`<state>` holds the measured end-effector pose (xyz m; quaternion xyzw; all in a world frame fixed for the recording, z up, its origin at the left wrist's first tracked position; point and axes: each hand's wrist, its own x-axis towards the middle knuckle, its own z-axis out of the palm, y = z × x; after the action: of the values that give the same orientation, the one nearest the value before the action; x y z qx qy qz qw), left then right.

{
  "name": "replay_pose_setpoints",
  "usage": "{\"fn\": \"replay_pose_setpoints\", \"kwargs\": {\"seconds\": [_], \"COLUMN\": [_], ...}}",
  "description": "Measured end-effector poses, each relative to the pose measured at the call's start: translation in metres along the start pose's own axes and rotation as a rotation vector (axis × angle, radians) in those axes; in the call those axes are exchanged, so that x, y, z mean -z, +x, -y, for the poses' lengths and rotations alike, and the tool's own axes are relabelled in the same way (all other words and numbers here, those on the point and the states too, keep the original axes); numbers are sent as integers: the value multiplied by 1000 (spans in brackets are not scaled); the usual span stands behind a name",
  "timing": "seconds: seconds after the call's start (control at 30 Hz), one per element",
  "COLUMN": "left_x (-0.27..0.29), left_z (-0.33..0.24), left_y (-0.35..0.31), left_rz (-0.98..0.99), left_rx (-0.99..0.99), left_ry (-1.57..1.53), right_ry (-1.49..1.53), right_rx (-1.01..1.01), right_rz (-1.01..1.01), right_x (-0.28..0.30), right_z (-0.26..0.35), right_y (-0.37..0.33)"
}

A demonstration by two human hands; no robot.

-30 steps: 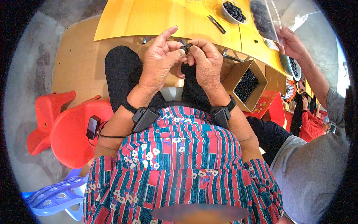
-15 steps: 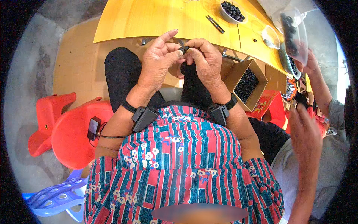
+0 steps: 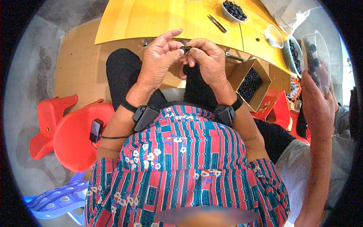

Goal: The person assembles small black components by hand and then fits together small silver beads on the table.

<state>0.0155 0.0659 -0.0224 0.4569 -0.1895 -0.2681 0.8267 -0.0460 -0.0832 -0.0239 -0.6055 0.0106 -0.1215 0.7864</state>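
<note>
My left hand (image 3: 155, 62) and my right hand (image 3: 208, 62) meet just off the near edge of the yellow table (image 3: 151, 19). Between thumbs and fingertips, both pinch one small black piece (image 3: 185, 49), too small and covered to name its kind. The left index finger stretches up, away from the pinch. On the table beyond lie black-handled snips (image 3: 217, 24), beside a clear bowl (image 3: 225, 16) heaped with small black pieces.
Right of my knees stands a cardboard box (image 3: 231, 77) of black pieces. A clear tub (image 3: 274, 34) and another bowl (image 3: 286, 56) line the table's right end. A co-worker's hand (image 3: 319, 106) holds a clear container (image 3: 324, 41). Red chairs (image 3: 75, 140) stand at left.
My hands stay nearly in place, still pinching the black piece. At right, the co-worker has brought the clear container nearer and lower, with both hands now at it.
</note>
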Motion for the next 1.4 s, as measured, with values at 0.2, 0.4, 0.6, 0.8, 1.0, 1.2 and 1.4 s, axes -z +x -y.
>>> {"fn": "replay_pose_setpoints", "kwargs": {"seconds": [0.2,0.4,0.6,0.8,1.0,1.2,1.4], "left_x": [-1,-4,-2,-3,-2,-2,0], "left_z": [3,0,2,2,4,5,6], "left_y": [-1,-3,-3,-3,-5,-2,-2], "left_rz": [-1,-18,7,-2,-7,-24,-22], "left_rx": [-42,-50,-27,-12,21,29,40], "left_ry": [41,45,10,-4,-7,1,-19], "right_ry": [106,-187,-266,-410,-493,-582,-705], "right_rx": [-91,104,208,254,307,349,419], "right_rz": [-61,-85,-58,-15,-1,-19,32], "right_x": [-6,-7,-5,0,3,8,8], "right_z": [3,5,7,10,12,12,17], "right_y": [-4,-6,-4,1,3,6,9]}}
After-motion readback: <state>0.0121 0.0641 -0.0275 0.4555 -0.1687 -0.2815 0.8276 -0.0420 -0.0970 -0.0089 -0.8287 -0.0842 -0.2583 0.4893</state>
